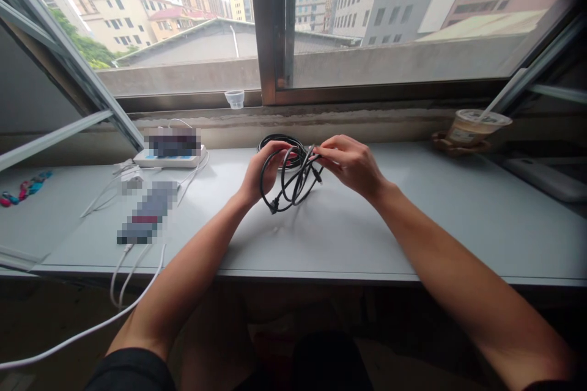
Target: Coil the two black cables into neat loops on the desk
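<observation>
A loosely looped black cable (285,188) hangs above the table between my two hands. My left hand (262,172) is closed around the left side of its loops. With fingertips pinched together, my right hand (351,162) grips the cable at the upper right of the bundle. One dark plug (274,205) dangles at the lower left of the loops, and another connector (318,176) shows below my right fingers. Behind the bundle, a second coil of black cable (279,138) rests on the table near the wall, partly hidden by my left hand.
The white table (367,244) runs along a window. At left lie a phone-like blurred device (149,211), white cables (114,319) and a power strip (177,160). A drink cup (479,128) stands at right, and a small clear cup (235,99) sits on the sill.
</observation>
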`<state>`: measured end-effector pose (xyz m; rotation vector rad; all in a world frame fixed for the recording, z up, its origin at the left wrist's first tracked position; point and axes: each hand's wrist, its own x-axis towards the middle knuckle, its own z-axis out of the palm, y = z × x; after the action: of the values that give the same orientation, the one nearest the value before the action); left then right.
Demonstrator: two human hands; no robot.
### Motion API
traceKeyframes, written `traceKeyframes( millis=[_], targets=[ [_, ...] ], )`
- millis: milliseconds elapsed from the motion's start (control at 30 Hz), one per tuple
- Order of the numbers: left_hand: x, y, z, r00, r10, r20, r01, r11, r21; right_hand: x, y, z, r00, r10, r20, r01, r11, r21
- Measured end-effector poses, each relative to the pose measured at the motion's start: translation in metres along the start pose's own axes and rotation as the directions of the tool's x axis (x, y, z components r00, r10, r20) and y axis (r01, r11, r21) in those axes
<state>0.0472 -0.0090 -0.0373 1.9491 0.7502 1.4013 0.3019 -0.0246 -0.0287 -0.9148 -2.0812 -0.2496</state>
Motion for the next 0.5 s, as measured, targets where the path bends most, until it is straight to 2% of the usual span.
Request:
traceKeyframes(
  millis=[133, 333, 433, 500],
  targets=[
    [0.003, -0.005, -0.005, 0.999, -0.024, -0.044, 0.022, 0.999, -0.040, -0.001, 0.006, -0.007, 0.998, 0.037, 0.053, -0.034, 0.998, -0.056],
    [0.008, -0.007, -0.012, 0.995, -0.040, -0.093, 0.043, 0.999, 0.029, -0.003, 0.012, -0.009, 0.991, 0.081, 0.103, -0.062, 0.984, -0.169],
    [0.010, -0.004, -0.014, 0.991, -0.017, -0.133, 0.020, 1.000, 0.018, -0.005, 0.020, -0.006, 0.991, 0.115, 0.073, -0.099, 0.977, -0.189],
    [0.011, -0.002, -0.016, 0.988, -0.016, -0.157, 0.012, 1.000, -0.025, -0.006, 0.028, -0.004, 0.995, 0.104, 0.012, -0.100, 0.979, -0.180]
  ],
)
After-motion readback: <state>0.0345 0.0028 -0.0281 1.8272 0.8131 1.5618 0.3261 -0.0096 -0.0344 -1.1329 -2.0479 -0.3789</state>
